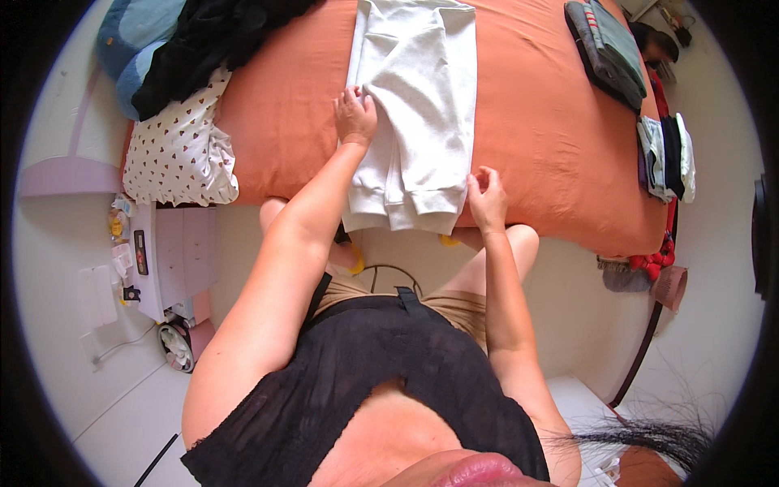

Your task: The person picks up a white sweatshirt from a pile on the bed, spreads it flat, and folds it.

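A light grey garment with ribbed cuffs, which looks like a sweatshirt, lies lengthwise on the orange bed cover, its sides folded in. Its near end hangs slightly over the bed's front edge. My left hand rests on the garment's left edge, about halfway along, with the fingers loosely bent and apart. Beside the near right corner, close to a cuff, is my right hand. Its fingers are spread and nothing shows between them.
On the orange bed, folded dark clothes lie at the far right, with smaller folded clothes nearer. A heart-print pillow, black cloth and a blue plush are left. A white drawer cabinet stands near left.
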`<control>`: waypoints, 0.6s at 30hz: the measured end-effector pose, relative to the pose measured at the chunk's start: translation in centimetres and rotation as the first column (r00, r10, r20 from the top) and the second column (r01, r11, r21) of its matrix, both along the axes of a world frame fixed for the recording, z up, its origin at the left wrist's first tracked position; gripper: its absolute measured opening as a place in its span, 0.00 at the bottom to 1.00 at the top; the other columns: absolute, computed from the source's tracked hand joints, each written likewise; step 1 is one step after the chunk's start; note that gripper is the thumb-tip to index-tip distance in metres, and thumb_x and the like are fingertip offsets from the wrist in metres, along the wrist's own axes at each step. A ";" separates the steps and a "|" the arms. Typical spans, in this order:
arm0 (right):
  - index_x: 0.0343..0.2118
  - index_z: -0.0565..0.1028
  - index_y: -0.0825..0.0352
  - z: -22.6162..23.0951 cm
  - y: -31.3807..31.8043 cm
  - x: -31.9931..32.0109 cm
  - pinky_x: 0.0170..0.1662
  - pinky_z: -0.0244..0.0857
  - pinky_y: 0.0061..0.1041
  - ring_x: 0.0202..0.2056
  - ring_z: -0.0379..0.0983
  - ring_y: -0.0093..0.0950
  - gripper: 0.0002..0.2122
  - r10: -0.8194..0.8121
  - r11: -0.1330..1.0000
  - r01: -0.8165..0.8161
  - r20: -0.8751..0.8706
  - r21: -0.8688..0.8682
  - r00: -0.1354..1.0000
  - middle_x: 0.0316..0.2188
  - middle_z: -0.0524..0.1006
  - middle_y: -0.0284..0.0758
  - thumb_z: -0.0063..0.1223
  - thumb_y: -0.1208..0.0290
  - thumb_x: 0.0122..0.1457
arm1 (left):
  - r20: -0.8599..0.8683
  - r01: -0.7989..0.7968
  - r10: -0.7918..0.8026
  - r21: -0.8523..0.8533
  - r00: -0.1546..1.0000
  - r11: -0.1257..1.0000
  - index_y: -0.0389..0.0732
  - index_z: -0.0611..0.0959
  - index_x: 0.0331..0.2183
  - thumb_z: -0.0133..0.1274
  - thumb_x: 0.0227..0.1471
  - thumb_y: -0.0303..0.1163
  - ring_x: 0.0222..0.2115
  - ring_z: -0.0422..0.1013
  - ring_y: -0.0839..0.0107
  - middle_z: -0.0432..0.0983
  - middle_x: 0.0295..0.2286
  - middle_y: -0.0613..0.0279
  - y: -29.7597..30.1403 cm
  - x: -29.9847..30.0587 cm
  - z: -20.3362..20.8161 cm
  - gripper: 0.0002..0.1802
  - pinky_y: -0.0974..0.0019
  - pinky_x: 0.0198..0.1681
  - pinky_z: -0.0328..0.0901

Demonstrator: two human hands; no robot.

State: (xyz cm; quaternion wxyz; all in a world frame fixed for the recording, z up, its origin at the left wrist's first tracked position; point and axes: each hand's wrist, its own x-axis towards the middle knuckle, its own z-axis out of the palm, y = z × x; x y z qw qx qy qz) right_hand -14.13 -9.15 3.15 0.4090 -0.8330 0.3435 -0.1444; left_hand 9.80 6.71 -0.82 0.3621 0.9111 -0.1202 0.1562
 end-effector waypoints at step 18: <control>0.37 0.73 0.69 -1.7 -7.0 26.6 0.40 0.66 0.34 0.36 0.73 0.39 0.23 0.009 0.972 -0.004 0.019 -0.237 1.000 0.33 0.76 0.44 0.50 0.50 0.52 | 0.062 0.139 -0.138 -0.020 0.989 0.990 0.40 0.73 0.39 0.40 0.48 0.32 0.43 0.63 0.58 0.69 0.41 0.56 4.3 3.6 -4.2 0.15 0.59 0.49 0.57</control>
